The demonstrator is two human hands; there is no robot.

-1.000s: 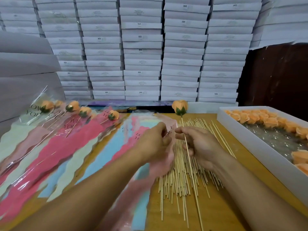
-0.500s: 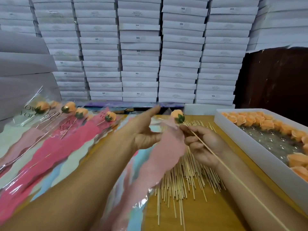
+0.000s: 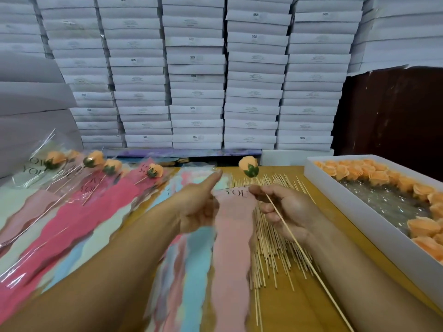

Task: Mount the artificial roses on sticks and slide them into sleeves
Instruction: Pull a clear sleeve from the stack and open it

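The person is working on the sleeving step — the right hand [image 3: 285, 212] is pinching a stick [image 3: 304, 257] with an orange rose [image 3: 249, 166] already mounted on its far tip, raised over the pile of loose sticks [image 3: 271, 248]. The left hand [image 3: 199, 204] is gripping the top of a pink sleeve [image 3: 233, 236], index finger pointing forward; the sleeve is hanging between the two hands. The stick is sitting just beside the sleeve mouth, not clearly inside yet. Judged next move: opening the sleeve mouth and feeding the stick's bare end down into it without snagging the film. Finished sleeved roses [image 3: 96, 178] are lying at left on the tabletop [image 3: 297, 307]; unmounted roses are filling the white tray [image 3: 359, 212] at right. Readable writing — "YOU" on the sleeves, "SGS" on the stacked white boxes [image 3: 196, 92] behind.
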